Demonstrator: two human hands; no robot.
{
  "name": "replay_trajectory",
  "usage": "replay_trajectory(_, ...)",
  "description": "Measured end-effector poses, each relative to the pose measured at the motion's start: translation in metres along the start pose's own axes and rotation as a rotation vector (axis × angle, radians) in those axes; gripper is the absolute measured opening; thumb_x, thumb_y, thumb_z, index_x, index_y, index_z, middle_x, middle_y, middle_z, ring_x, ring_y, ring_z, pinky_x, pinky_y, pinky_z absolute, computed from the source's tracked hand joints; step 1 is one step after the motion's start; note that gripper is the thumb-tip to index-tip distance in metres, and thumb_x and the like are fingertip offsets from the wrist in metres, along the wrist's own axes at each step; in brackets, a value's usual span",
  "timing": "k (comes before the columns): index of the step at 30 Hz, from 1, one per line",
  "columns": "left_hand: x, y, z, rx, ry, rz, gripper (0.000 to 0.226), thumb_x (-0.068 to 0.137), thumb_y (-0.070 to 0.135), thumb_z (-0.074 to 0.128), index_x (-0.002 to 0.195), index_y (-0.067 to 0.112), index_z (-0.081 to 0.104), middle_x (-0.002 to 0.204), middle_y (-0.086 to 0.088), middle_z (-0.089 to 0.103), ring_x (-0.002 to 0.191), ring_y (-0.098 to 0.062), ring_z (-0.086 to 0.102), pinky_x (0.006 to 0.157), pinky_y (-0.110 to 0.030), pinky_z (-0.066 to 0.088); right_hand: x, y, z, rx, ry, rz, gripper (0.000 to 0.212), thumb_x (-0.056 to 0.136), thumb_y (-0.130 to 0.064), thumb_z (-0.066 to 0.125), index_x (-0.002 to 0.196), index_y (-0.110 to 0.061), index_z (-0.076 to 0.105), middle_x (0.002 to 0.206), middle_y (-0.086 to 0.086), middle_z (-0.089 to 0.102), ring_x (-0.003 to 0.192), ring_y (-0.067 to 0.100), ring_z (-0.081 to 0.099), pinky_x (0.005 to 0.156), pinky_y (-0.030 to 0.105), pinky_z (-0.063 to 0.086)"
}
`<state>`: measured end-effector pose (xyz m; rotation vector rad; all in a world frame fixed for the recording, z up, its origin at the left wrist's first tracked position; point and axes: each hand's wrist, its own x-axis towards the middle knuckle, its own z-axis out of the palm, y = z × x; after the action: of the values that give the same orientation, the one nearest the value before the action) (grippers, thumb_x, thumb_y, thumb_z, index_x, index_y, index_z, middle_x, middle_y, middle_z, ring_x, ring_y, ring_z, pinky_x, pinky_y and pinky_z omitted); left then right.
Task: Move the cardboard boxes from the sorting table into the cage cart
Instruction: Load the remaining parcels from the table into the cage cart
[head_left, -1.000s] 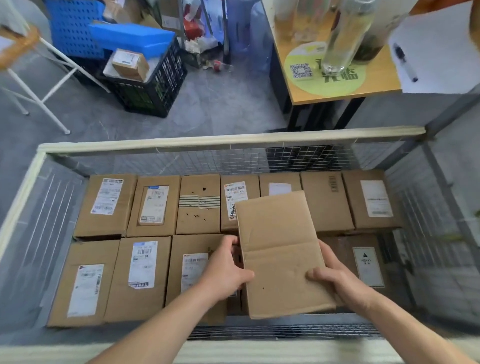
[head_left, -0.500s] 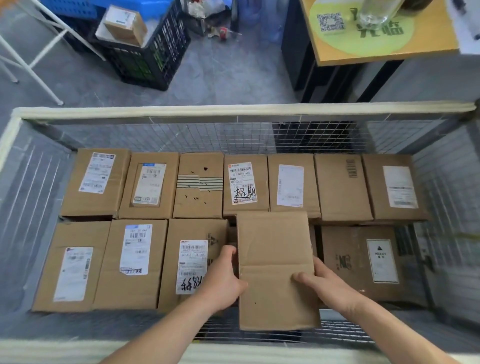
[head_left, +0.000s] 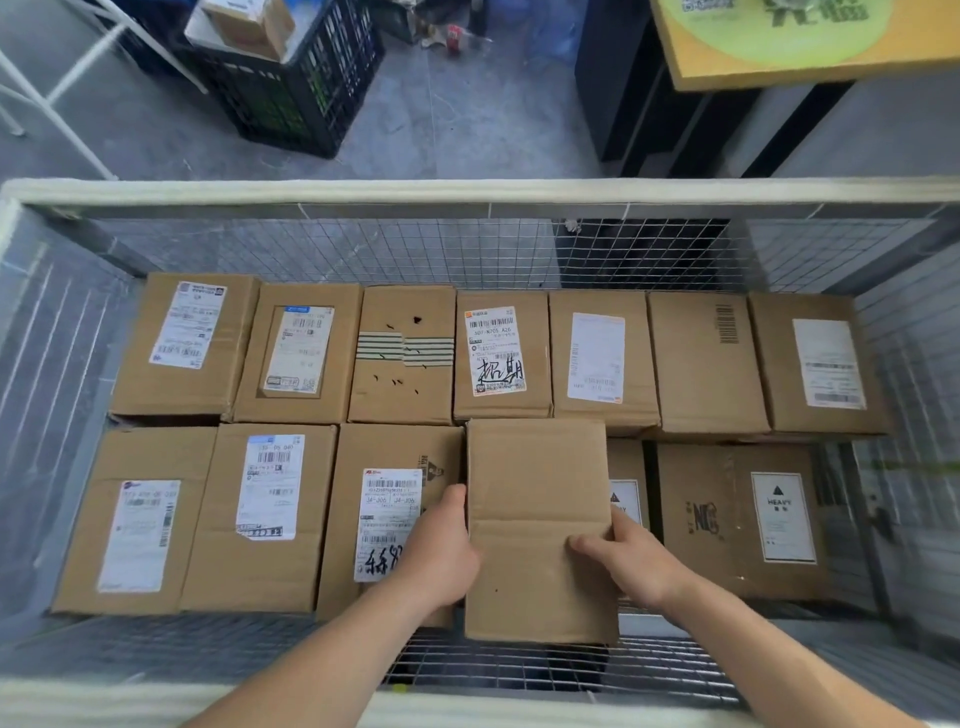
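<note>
Cardboard fills most of the cage cart (head_left: 467, 189).

**Far row:** seven boxes (head_left: 182, 343) stand side by side against the far mesh wall, tops level.

**Near row, left to right:**
- Two labelled boxes (head_left: 208, 519) and the box with a handwritten label (head_left: 395, 452) are seated and touching one another.
- The left hand (head_left: 441, 556) grips the left edge of the plain box (head_left: 537, 499). The thumb lies along that edge and the fingers are tucked out of sight beneath or behind it.
- The plain box sits fourth in the row with its unlabelled face up. Its far edge is close against the far row and its near edge hangs over the bare wire floor.
- The right hand (head_left: 628, 564) grips the opposite edge, with the thumb flat on the top face and the fingers curled round the side.
- A partly hidden box (head_left: 626, 467) lies just right of the plain box and is overlapped by it.
- The box marked HEAVY (head_left: 727, 519) is seated, with open mesh floor to its right.

**Progress:** twelve boxes appear placed. The plain box is inside the cart but is judged not yet settled. It rides higher than its neighbours with both hands clamped on it, and whether it bears on anything cannot be told.

**Outstanding:**
- Seat the plain box and let go of it.
- Fetch any further boxes. The sorting table is not identifiable in view, so the number left is unknown.
- Room is judged to remain at the near right and for a second layer.

**Beyond the cart:** a black crate (head_left: 291, 93) holds a small carton.
</note>
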<state>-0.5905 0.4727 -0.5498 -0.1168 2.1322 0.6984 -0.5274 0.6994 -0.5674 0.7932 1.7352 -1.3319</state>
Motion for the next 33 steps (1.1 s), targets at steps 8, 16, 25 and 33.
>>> replay_trajectory(8,0.008,-0.008,0.010,0.113,-0.029,-0.024,0.066,0.092,0.005,0.063,0.151,0.020,0.036,0.143,-0.004,0.050,0.126,-0.020,0.053,0.109,-0.032,0.045,0.022,0.003,0.013,-0.172,0.051,-0.004,0.053,0.101,-0.038,0.057,0.145,-0.022,0.031,0.129,-0.004,0.051,0.117,0.019,0.052,0.099,0.039,0.049)
replay_trajectory(16,0.003,-0.001,0.006,0.161,-0.035,0.006,0.082,0.099,0.014,0.060,0.162,0.013,0.007,0.166,-0.003,0.015,0.148,-0.019,0.030,0.117,-0.025,0.025,0.034,-0.001,0.015,-0.282,0.168,0.006,0.032,0.106,-0.041,0.042,0.123,-0.014,0.048,0.120,0.004,0.058,0.107,0.025,0.057,0.094,0.044,0.052)
replay_trajectory(25,-0.009,0.014,-0.016,0.328,-0.029,0.091,0.078,0.097,0.026,0.063,0.160,0.017,0.019,0.158,0.000,0.024,0.136,-0.020,0.043,0.112,-0.031,0.038,0.021,-0.015,0.020,-0.402,0.229,0.025,0.052,0.100,-0.041,0.057,0.137,-0.010,0.038,0.130,0.011,0.060,0.114,0.030,0.058,0.086,0.034,0.046)
replay_trajectory(33,-0.062,0.071,-0.072,0.546,0.064,0.282,0.080,0.093,0.047,0.061,0.157,0.016,0.024,0.159,0.003,0.025,0.143,-0.023,0.030,0.115,-0.038,0.035,-0.066,-0.064,-0.009,-0.676,0.418,-0.152,0.052,0.100,-0.049,0.049,0.136,-0.010,0.048,0.156,0.012,0.041,0.144,0.027,0.036,0.112,0.040,0.040)
